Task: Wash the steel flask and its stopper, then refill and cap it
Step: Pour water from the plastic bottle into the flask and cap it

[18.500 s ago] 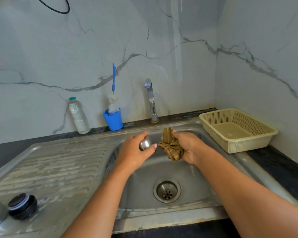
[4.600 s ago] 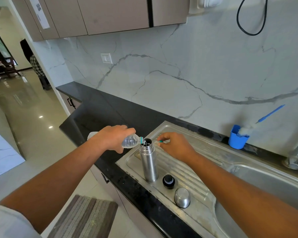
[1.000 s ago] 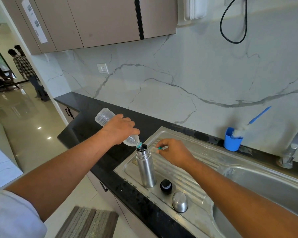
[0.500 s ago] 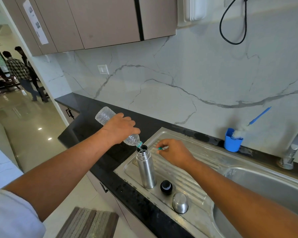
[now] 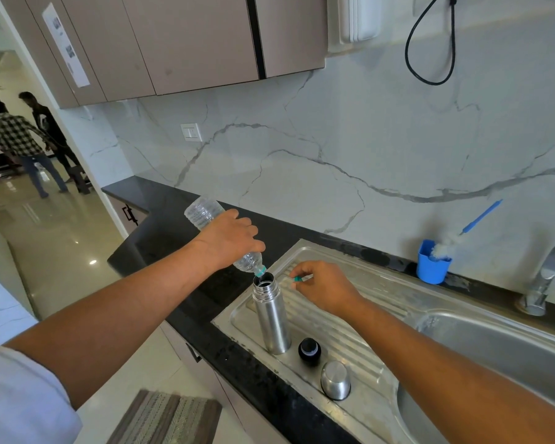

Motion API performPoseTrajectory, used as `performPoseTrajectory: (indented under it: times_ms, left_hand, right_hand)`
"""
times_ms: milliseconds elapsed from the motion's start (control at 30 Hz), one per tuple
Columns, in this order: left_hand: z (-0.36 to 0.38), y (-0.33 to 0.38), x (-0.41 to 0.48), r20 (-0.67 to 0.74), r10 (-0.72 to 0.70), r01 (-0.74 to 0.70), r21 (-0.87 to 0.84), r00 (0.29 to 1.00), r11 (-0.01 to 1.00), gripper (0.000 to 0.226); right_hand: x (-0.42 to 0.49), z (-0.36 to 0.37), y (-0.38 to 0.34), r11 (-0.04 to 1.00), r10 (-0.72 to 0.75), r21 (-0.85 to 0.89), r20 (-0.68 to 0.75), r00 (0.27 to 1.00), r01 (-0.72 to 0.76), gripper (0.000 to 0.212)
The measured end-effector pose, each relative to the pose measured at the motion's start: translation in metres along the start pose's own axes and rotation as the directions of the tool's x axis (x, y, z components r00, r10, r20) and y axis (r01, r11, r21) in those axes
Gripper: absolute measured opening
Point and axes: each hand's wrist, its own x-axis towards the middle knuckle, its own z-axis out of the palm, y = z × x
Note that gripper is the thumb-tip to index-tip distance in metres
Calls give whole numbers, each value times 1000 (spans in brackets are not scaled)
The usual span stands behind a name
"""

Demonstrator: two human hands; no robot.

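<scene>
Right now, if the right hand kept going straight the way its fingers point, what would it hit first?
Probably the open top of the steel flask: the right hand, pinching a small teal cap, points left at it. The mouth of the plastic bottle sits just above, and depth is hard to judge.

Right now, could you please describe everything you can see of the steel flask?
The steel flask is a slim, brushed-metal cylinder with a narrower neck, standing upright on the sink's ribbed drainboard. Its mouth is uncapped and dark inside. The tilted plastic bottle, gripped by the left hand, points its neck at that mouth. No hand touches the flask; its black stopper and steel cup stand just beside it.
</scene>
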Motion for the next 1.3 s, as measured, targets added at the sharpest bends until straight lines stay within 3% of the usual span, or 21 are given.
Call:
performPoseTrajectory:
  times_ms: [700, 833, 900, 967, 1067, 1200, 1300]
  left_hand:
    - [-8, 4, 7, -12, 73, -72, 99, 997, 993, 76]
    - [-4, 3, 4, -42, 3, -2, 27, 999, 1000, 78]
    - [-2, 3, -1, -70, -104, 94, -129, 992, 987, 78]
    - [-2, 7, -6, -86, -234, 188, -368, 968, 911, 77]
    - [-11, 20, -11, -97, -406, 224, -708, 909, 670, 76]
    - [-40, 53, -8, -136, -563, 74, -939, 815, 335, 75]
    - [-60, 75, 6, -95, -603, -71, -995, 792, 63, 77]
  right_hand:
    - [1, 1, 3, 1000, -10, 6, -10, 1000, 10, 22]
    - [1, 0, 3, 1000, -16, 26, -20, 1000, 17, 20]
    - [3, -3, 4, 996, -12, 87, -59, 998, 17, 20]
    - [4, -12, 0, 978, -11, 205, -130, 991, 37, 24]
    - [6, -36, -12, 887, 39, 454, -253, 967, 83, 27]
    - [4, -82, -32, 789, 16, 579, -352, 936, 204, 16]
    - [-3, -113, -33, 819, -67, 516, -349, 935, 252, 17]
